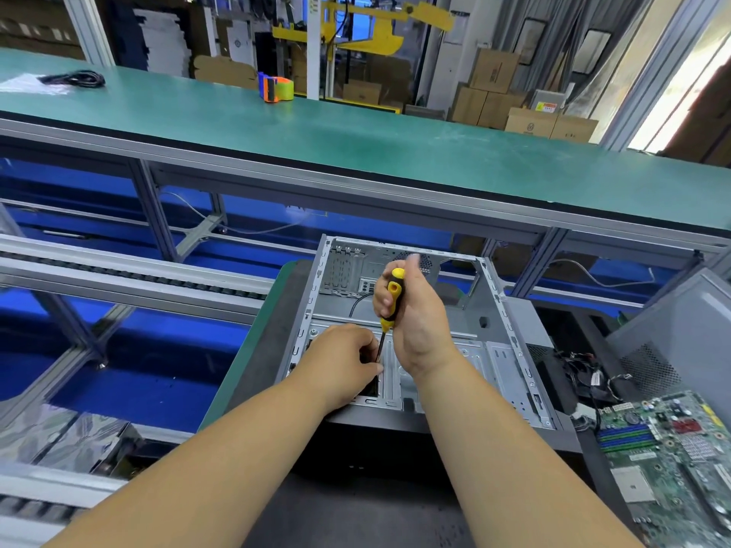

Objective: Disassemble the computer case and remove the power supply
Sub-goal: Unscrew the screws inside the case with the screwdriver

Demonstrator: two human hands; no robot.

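Note:
An open grey computer case (502, 330) lies on its side in front of me, its inside mostly bare metal with a black cable near the back panel. My right hand (415, 322) grips the yellow and black handle of a screwdriver (392, 298), which stands upright with its tip down inside the case. My left hand (344, 361) sits low at the case's near left part, fingers pinching the screwdriver's shaft near the tip. The tip itself and whatever it touches are hidden by my left hand. No power supply is visible.
A green motherboard (672, 460) lies at the right with loose cables (585, 373) beside it. A grey case panel (680, 338) stands at the far right. Beyond runs a long green bench (356, 128) with a tape dispenser (275, 88) and a black cable (75, 79). A roller conveyor (118, 270) runs at the left.

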